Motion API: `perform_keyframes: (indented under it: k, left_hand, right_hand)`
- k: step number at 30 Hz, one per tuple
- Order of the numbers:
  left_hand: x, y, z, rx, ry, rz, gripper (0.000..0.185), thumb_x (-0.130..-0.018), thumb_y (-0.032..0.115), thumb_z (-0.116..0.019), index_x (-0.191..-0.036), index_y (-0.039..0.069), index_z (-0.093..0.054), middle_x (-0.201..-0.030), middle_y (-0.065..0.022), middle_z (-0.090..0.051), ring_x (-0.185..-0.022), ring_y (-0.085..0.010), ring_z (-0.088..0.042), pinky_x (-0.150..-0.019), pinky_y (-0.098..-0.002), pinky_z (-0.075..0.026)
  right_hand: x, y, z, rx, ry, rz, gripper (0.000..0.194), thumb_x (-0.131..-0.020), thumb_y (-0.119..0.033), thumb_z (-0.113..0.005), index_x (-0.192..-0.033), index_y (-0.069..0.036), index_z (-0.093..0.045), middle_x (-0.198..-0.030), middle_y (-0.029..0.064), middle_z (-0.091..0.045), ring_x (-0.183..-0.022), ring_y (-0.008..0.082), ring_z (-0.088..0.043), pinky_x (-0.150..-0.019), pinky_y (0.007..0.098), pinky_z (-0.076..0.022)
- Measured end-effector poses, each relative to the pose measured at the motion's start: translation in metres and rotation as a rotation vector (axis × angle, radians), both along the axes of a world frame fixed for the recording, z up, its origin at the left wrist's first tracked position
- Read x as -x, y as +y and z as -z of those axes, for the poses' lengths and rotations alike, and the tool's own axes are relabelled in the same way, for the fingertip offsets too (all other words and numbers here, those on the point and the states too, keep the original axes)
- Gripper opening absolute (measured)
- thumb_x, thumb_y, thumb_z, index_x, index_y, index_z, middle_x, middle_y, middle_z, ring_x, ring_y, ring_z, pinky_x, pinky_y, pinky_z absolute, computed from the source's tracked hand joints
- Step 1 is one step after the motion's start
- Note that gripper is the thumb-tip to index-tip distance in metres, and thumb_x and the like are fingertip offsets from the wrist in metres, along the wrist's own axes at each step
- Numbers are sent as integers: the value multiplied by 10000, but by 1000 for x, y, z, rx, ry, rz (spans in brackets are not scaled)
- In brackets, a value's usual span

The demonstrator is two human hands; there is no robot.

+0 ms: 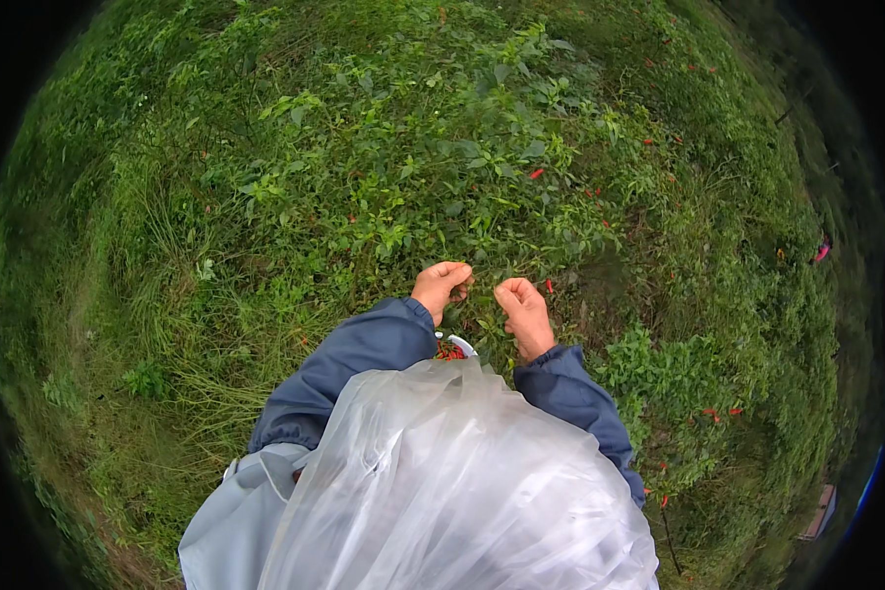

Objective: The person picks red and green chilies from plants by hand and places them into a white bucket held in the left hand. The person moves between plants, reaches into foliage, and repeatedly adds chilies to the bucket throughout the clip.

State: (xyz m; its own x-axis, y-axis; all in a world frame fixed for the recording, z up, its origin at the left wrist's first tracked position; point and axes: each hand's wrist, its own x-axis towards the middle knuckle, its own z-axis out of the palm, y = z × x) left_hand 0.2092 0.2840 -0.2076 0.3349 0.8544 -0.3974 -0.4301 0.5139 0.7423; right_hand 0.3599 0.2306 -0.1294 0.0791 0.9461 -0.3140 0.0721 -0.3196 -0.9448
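Note:
Both my hands are raised over green pepper plants [413, 177], close in front of my body. My left hand [442, 287] has thumb and forefinger pinched together at some foliage; what lies between them is too small to tell. Just to its right, my right hand [525, 313] is curled with its thumb against the forefinger, and whether it holds anything cannot be seen. A red chili pepper [549, 286] shows beside the right hand. Below and between the hands, a white-rimmed container [463, 344] holds many red peppers [450, 351], partly hidden by a translucent plastic cover [464, 472] over my front.
More red peppers [536, 174] hang among the leaves ahead, with others [712, 414] at the lower right. Tall grass and weeds [169, 221] grow thickly on the left. A pink and dark shape [823, 249], not clear, is at the far right.

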Motion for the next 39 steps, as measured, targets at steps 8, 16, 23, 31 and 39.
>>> perform_keyframes:
  k: [8, 16, 23, 31, 39]
  left_hand:
    - [7, -1, -7, -59, 28, 33, 213, -811, 229, -623, -953, 77, -574, -862, -13, -600, -719, -113, -518, -702, -282, -417]
    - [13, -9, -8, -681, 484, 192, 340, -704, 74, -655, -1016, 47, -524, -871, -40, -607, -798, -149, -557, -724, -286, -445]
    - [12, -14, -13, -630, 562, 182, 354, -698, 44, -633, -1034, 73, -524, -809, -46, -596, -757, -149, -566, -690, -288, -452]
    - [13, -13, 0, -601, 399, 183, 340, -746, -33, -603, -1054, 34, -475, -879, -26, -561, -813, -91, -532, -725, -241, -445]
    - [13, -11, 4, -649, 288, 156, 282, -753, -37, -608, -995, 37, -484, -891, -31, -558, -849, -100, -529, -769, -256, -440]
  right_hand:
    - [5, 5, 34, -90, -434, -60, 210, -769, -191, -658, -869, -19, -593, -644, 9, -560, -562, 70, -469, -513, 238, -397]
    - [3, 1, 45, -32, -164, 31, 163, -820, -186, -605, -892, -40, -597, -665, -45, -533, -508, 18, -409, -411, 189, -300]
    - [6, 2, 43, 8, -187, 33, 191, -803, -187, -630, -891, -18, -617, -697, -39, -567, -565, 41, -451, -493, 203, -365]
    - [-5, 2, 35, 356, 380, 28, 197, -820, -276, -605, -912, -107, -565, -719, -49, -477, -540, 72, -436, -447, 227, -349]
    - [-9, 1, 53, 473, 559, 166, 252, -829, -393, -536, -820, -141, -519, -740, -10, -449, -565, 123, -419, -455, 266, -338]
